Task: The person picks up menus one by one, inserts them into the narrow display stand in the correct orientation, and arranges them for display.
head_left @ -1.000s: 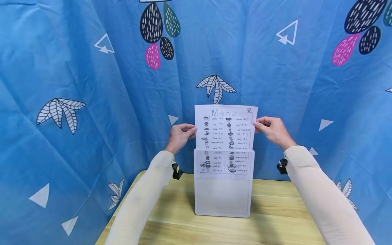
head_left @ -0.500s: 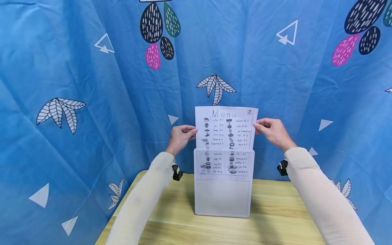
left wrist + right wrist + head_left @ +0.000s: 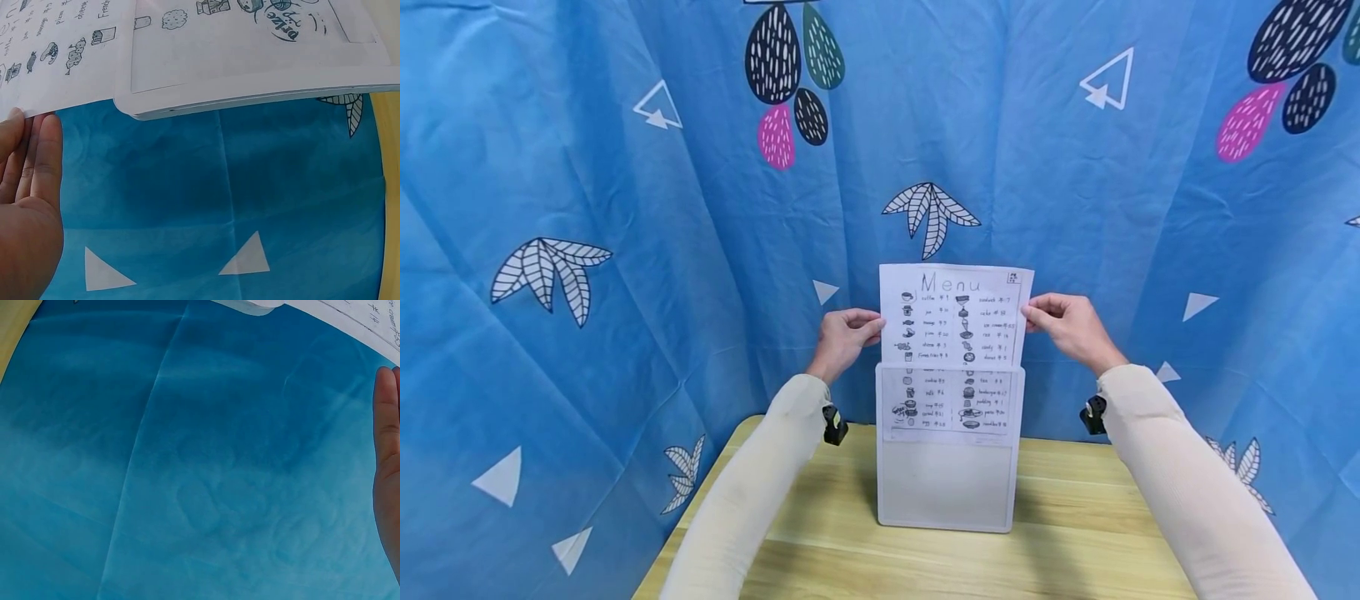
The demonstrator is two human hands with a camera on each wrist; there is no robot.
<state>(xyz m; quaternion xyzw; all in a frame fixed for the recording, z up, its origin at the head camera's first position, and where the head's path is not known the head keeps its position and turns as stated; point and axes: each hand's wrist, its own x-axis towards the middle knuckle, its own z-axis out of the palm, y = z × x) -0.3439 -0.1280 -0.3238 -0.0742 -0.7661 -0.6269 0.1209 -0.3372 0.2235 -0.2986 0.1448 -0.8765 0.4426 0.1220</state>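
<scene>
A white paper menu [image 3: 940,333] with small drawings and prices stands upright, its lower part inside a clear, white-rimmed sign holder [image 3: 944,487] on the table. My left hand [image 3: 844,340] pinches the menu's left edge between thumb and fingers, above the holder's top. On the opposite edge, my right hand [image 3: 1071,327] pinches the paper at about the same height. The left wrist view shows the left hand [image 3: 28,181] at the menu's edge, beside the holder's rim [image 3: 250,100]. Only part of the right hand [image 3: 387,431] shows in the right wrist view.
The holder stands on a light wooden table [image 3: 1075,508], close to its back edge. A blue patterned curtain [image 3: 1037,167] hangs behind the table and along the left side.
The menu has slid slightly down into the holder, and both hands have lowered a little with it. The holder stays in place.
</scene>
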